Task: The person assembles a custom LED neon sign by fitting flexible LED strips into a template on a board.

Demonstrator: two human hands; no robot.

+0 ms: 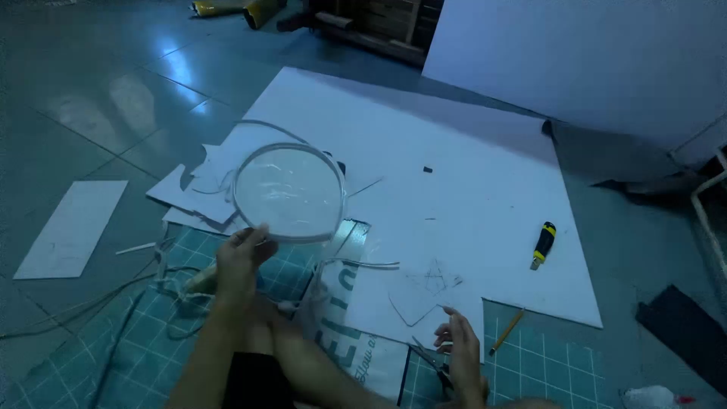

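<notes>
My left hand holds up a round clear disc with a white rim by its lower edge, over the white scraps. My right hand rests low on the big white board, fingers loosely apart, holding nothing. Just beside it lie dark scissors. A pencilled shape is drawn on the board in front of that hand.
A yellow-and-black utility knife lies on the board to the right. A pencil rests on the green cutting mat. White offcuts and a strip lie left. A cable crosses the floor.
</notes>
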